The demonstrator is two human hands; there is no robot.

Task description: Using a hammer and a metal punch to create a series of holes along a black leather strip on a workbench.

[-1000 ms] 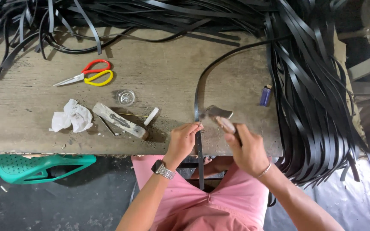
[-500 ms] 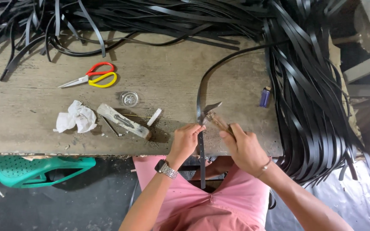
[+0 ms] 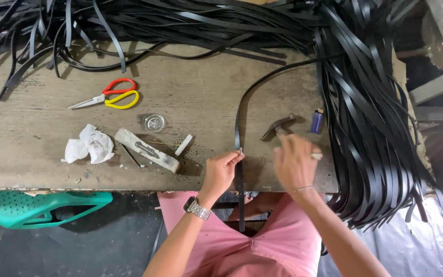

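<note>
A worn, grey wooden table (image 3: 37, 149) fills the middle of the frame, over a dark floor with a green plastic stool (image 3: 37, 208) at the lower left. Piles of black straps (image 3: 365, 102) cover the table's top edge and hang off its right side. On the bare wood lie red-and-yellow scissors (image 3: 109, 96), a crumpled white tissue (image 3: 89, 144), a small round glass dish (image 3: 154, 122), a wooden block (image 3: 147, 150), a small hammer (image 3: 279, 124) and a blue lighter (image 3: 317, 121). The left hand (image 3: 220, 172) pinches a single black strap (image 3: 238, 128) at the table's near edge, centre frame. The right hand (image 3: 296, 163) hovers just below the hammer, fingers loosely curled and motion-blurred.
</note>
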